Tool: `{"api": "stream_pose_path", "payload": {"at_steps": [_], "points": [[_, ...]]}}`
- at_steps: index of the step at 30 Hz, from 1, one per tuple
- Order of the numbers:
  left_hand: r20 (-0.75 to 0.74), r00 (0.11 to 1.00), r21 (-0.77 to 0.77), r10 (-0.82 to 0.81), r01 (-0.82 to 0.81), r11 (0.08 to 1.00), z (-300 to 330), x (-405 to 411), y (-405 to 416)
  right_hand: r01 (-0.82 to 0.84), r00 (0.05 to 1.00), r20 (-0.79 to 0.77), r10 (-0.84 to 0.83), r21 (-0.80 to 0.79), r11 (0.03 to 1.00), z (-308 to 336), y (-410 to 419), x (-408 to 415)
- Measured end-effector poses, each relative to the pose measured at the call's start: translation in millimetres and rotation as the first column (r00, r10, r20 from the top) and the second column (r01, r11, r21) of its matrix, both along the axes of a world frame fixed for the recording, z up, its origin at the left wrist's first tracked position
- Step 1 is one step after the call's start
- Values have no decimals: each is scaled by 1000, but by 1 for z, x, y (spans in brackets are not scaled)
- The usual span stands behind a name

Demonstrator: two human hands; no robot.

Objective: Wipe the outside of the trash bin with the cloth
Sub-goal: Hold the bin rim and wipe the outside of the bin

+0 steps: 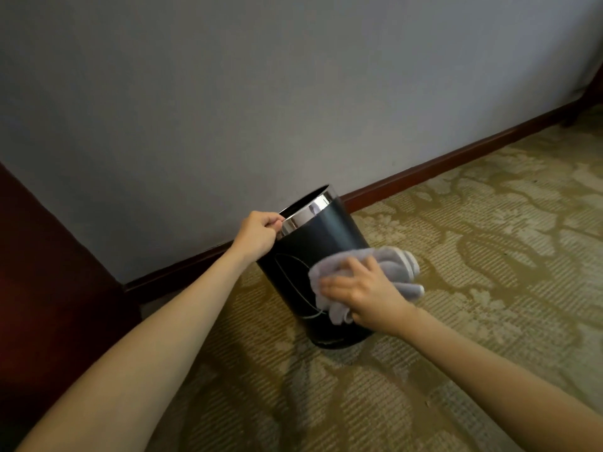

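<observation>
Two bare hands work on one black trash bin (pixel 313 243), which stands on the patterned carpet (pixel 473 256) near the wall (pixel 228 93), its open top tipped toward the wall and to the person's left. The left hand (pixel 257 234) grips the shiny metal rim band (pixel 306 212) at the top of the bin, fingers curled over the edge and thumb on the outer face, so the grip is narrow and closed round the rim. Below and to the right of that grip, the right hand (pixel 365 291) presses a grey cloth (pixel 391 265) against the bin's side wall, fingers spread and only lightly bent over the bunched fabric; whether the thumb pinches the cloth cannot be told. Folds of the cloth stick out past the fingers on the far side and hang below the palm. Just left of the pressing hand, a thin pale curved line pattern shows on the bin's dark surface. Under the right wrist, the bin's base meets the carpet. Behind the rim grip, a dark red skirting board (pixel 424 172) runs along the foot of the wall, and dark red wooden furniture (pixel 49 272) stands left of the left forearm.
</observation>
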State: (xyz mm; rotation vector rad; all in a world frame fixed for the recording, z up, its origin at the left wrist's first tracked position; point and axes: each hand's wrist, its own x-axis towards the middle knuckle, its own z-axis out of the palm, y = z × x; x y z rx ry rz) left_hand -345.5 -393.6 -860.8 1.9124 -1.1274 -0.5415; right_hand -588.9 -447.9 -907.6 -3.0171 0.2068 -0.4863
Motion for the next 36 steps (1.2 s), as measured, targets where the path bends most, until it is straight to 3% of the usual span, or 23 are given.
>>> {"api": "stream_pose_path", "payload": {"at_steps": [4, 6, 9, 15, 19, 22, 26, 36], "points": [[115, 992, -23, 54, -52, 998, 1, -19, -6, 14, 994, -106, -3, 103, 995, -13, -8, -31], [158, 985, -43, 74, -68, 997, 5, -32, -11, -52, 998, -43, 55, 80, 995, -1, -18, -35], [174, 979, -40, 109, -104, 994, 17, -41, -18, 129, 986, 95, -137, 81, 988, 15, -21, -30], [242, 970, 50, 31, -44, 998, 27, -35, -26, 217, 918, 267, -292, 277, 936, 30, -27, 10], [202, 975, 43, -90, 83, 996, 28, -13, -22, 207, 909, 272, -315, 362, 909, -5, -13, -9], [62, 981, 38, -182, 180, 983, 23, 13, -7, 221, 885, 305, -350, 388, 895, -24, -5, -29], [-73, 992, -18, -101, 100, 995, 1, 49, 21, 264, 868, 277, -411, 443, 857, -37, 3, -40], [75, 995, -31, -63, 65, 997, -7, 39, 15, 336, 867, 218, -449, 412, 847, -21, -8, -37]]}}
